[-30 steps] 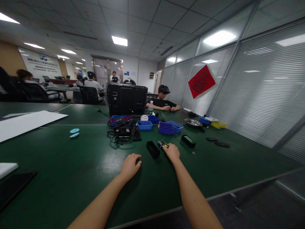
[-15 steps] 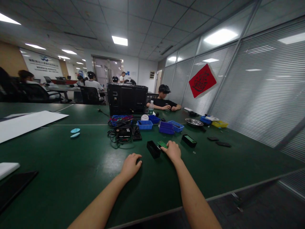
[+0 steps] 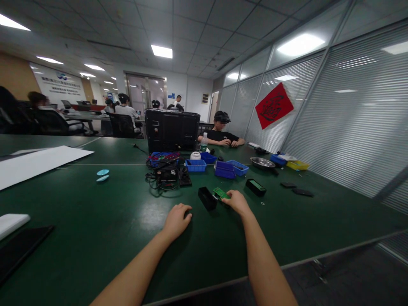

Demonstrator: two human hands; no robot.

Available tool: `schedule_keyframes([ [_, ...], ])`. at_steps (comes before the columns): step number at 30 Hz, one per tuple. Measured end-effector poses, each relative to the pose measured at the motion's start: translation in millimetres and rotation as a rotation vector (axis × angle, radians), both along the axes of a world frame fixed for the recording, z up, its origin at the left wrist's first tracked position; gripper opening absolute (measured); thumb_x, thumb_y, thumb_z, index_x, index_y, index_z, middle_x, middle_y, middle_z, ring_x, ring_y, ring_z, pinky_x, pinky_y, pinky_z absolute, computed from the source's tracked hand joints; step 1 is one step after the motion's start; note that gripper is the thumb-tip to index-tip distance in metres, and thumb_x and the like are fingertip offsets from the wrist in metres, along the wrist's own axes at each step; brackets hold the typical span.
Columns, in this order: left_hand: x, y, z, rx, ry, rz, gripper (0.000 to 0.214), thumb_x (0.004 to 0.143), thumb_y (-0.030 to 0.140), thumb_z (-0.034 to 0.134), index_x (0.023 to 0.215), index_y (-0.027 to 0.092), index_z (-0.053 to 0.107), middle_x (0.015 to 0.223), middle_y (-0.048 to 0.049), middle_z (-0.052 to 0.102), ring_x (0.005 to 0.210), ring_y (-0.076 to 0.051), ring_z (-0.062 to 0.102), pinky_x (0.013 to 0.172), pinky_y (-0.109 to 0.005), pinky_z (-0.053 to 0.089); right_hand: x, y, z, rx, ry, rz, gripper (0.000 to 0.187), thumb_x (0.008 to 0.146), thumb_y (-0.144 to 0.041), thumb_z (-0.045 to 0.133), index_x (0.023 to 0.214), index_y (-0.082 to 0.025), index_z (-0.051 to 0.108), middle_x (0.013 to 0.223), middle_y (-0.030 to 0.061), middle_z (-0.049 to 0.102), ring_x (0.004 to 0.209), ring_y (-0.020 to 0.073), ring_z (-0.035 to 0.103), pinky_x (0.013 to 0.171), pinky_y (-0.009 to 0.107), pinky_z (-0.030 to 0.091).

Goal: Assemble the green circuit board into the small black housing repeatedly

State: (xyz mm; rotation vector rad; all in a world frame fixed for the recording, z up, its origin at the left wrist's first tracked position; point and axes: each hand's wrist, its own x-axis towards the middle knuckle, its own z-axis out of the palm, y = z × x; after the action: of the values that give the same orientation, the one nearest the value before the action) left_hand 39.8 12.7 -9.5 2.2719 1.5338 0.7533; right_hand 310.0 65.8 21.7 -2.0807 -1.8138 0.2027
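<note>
My right hand (image 3: 238, 203) pinches the right end of a green circuit board (image 3: 220, 193) between thumb and fingers. The board's left end is beside an open black plastic case (image 3: 207, 199), which lies slantwise on the green table. Whether board and case touch, I cannot tell. Resting on the tabletop to the left and nearer me is my left hand (image 3: 177, 221), open, its thumb apart from the fingers and nothing in it. A second black case (image 3: 256, 187), with a green board inside, sits right of my right hand.
Behind the cases are blue bins (image 3: 225, 170), a tangle of cables (image 3: 154, 178) and a black monitor (image 3: 172, 129). A metal bowl (image 3: 262, 162) and flat black pieces (image 3: 302, 192) lie to the right. A co-worker (image 3: 223, 135) sits across the table (image 3: 121, 212).
My right hand has slid slightly right along the board, so more of its green surface shows. My left hand stays on the table. The view has shifted a little.
</note>
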Motion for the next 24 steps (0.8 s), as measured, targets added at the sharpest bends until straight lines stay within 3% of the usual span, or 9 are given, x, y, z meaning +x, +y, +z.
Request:
schedule_keyframes([
  [10,0,0,0.6,-0.018,0.003,0.006,0.027,0.078,0.026,0.047,0.101,0.021,0.060,0.102,-0.0036,0.061,0.097,-0.018,0.052,0.089,-0.030,0.037,-16,-6,6.5,0.024,-0.033,-0.091,0.028,0.066,-0.041,0.060,0.078,-0.016,0.065,0.077,0.0082,0.065,0.073,0.0207,0.060,0.055,0.024,0.037],
  [15,1,0,0.5,-0.009,-0.005,0.000,0.027,0.078,0.025,0.048,0.101,0.022,0.060,0.103,-0.0037,0.061,0.097,-0.018,0.052,0.089,-0.030,0.036,-20,-5,10.0,0.259,0.045,-0.200,0.035,0.069,-0.044,0.056,0.086,-0.015,0.064,0.088,0.0104,0.062,0.079,0.0206,0.058,0.065,0.026,0.041],
  [19,1,1,0.3,0.000,0.004,-0.003,0.027,0.078,0.026,0.048,0.102,0.021,0.060,0.103,-0.0042,0.060,0.096,-0.018,0.052,0.087,-0.030,0.037,-35,-5,7.5,0.457,0.279,-0.094,0.034,0.070,-0.042,0.055,0.088,-0.014,0.063,0.084,0.0071,0.060,0.073,0.0167,0.056,0.067,0.025,0.042],
  [24,1,-1,3.2,-0.012,0.022,0.007,0.027,0.078,0.026,0.048,0.101,0.021,0.060,0.102,-0.0043,0.061,0.097,-0.019,0.051,0.089,-0.030,0.036,-63,-8,-1.0,0.492,0.382,0.006,0.032,0.068,-0.042,0.056,0.083,-0.015,0.062,0.078,0.0051,0.058,0.069,0.0159,0.053,0.065,0.025,0.042],
])
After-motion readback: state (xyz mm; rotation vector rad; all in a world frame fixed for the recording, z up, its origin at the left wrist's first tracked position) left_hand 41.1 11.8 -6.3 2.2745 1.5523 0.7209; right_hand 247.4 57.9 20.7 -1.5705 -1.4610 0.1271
